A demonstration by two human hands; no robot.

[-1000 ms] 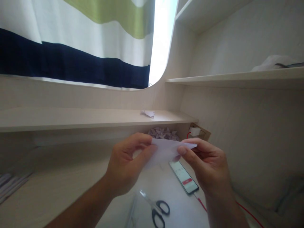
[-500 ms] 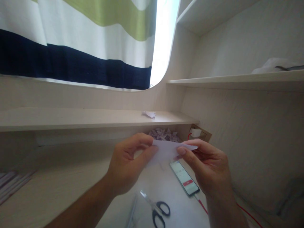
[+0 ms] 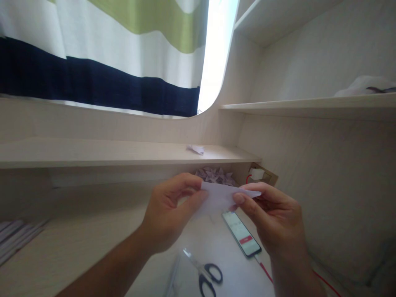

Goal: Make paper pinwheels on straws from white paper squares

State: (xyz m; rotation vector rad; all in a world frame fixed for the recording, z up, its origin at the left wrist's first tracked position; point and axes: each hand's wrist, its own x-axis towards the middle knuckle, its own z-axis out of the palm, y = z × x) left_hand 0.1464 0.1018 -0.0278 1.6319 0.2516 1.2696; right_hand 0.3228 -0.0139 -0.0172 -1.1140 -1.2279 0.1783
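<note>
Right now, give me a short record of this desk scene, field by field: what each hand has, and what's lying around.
left hand: pinches the left end of the white paper
right hand: pinches the paper's right end
paper: held above the desk, partly folded
scissors: black handles, flat on the desk below the hands
phone: screen lit, red cable plugged in
folded paper pieces: piled under the low shelf

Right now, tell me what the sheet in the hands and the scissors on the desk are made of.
Sheet: thin white paper, matte, slightly translucent against the light, pinched by left hand and right hand. Scissors: shiny, probably steel blades; glossy black handles, likely plastic.
</note>
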